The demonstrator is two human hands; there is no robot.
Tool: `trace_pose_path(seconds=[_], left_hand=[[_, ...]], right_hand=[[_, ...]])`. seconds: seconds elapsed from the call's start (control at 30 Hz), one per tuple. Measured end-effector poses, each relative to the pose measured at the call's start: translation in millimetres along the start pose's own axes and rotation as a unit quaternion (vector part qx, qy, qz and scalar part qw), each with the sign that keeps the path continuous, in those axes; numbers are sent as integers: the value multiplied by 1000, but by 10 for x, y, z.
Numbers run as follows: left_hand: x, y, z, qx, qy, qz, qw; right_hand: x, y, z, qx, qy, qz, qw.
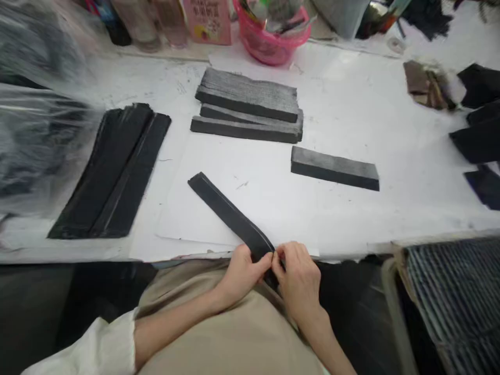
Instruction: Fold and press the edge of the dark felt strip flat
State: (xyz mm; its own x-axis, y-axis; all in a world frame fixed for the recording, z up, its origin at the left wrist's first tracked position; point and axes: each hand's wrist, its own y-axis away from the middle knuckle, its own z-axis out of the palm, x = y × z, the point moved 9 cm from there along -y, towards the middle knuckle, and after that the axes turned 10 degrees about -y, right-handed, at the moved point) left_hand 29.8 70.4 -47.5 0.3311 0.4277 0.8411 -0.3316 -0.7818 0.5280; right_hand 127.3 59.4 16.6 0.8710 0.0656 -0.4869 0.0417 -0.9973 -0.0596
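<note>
A long black fabric strip (224, 208) lies diagonally on the white table (351, 120), its near end hanging over the front edge. My left hand (242, 273) and my right hand (299, 276) both pinch that near end, fingertips meeting on it just below the table edge. The strip's far end points up and left on a sheet of white paper. My lap in beige cloth is under both hands.
Stacks of grey-black strips (248, 104) sit mid-table, one single stack (335, 167) to the right. A flat pile of black strips (115, 169) lies at left beside clear plastic bags (35, 104). A pink basket (271, 34) stands at the back. Dark cloth pieces (478, 135) lie at right.
</note>
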Motion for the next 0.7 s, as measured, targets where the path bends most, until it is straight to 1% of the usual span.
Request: trace_pose_path(seconds=[0.13, 0.3, 0.4, 0.7], left_hand=[[-37, 16, 4, -1, -9, -3, 1000], [-15, 30, 9, -2, 21, -3, 1000], [3, 35, 11, -7, 33, -4, 999], [15, 29, -3, -7, 45, -1, 999]], right_hand=[[-4, -11, 16, -18, -11, -9, 1000], [40, -1, 5, 2, -60, 6, 998], [30, 10, 14, 11, -68, 0, 998], [5, 11, 42, 1, -79, -19, 997]])
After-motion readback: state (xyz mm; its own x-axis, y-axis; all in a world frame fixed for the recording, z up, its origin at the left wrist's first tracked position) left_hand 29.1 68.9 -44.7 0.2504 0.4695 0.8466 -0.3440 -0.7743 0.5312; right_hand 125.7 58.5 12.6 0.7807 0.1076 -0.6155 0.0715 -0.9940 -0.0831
